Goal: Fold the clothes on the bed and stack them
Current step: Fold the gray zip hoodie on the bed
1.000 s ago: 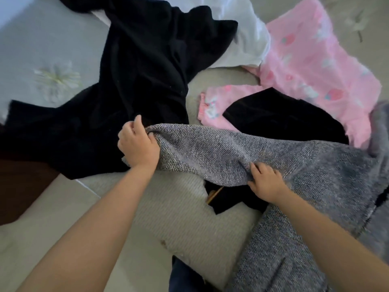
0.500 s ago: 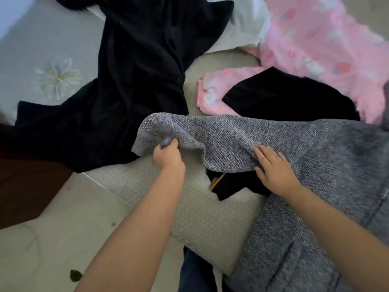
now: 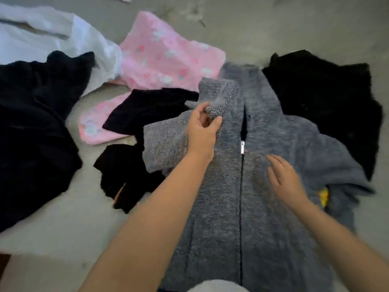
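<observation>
Hands point(image 3: 202, 131) blurred, grey cardigan point(image 3: 263, 207) cropped below

The right hand point(image 3: 284, 180) is smeared by motion blur, so whether its fingers touch the grey jacket point(image 3: 263, 207) cannot be told. The jacket's hem runs off the bottom edge. A black garment point(image 3: 31, 133) is cut by the left edge. A small yellow item point(image 3: 324, 196) peeks from under the jacket, unidentifiable.

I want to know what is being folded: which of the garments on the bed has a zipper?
The grey knit jacket, under both hands. Its silver zipper pull shows at the front; the black, pink and white garments show none.
</observation>
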